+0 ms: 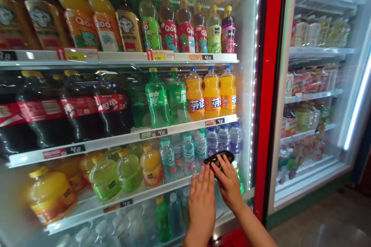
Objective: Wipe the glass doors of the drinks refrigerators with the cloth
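My left hand (203, 197) is raised in front of the drinks cooler, fingers stretched out and side by side, palm turned away. Just right of it, my right hand (230, 183) reaches up with its fingers extended. Its fingertips rest on a black oval piece (206, 159) with yellow marks, which looks like a recessed handle on the glass door. The fingers cover much of it. Behind both hands are small bottles with turquoise caps (189, 154) and bottles with purple caps (224, 137) on a shelf.
Shelves carry cola bottles (111, 104), green soda bottles (157, 98), orange soda bottles (212, 88) and juice bottles (50, 193). A red upright frame (268, 85) stands at the right. Beyond it is another lit cooler (319, 52), with dark floor (324, 222) in front.
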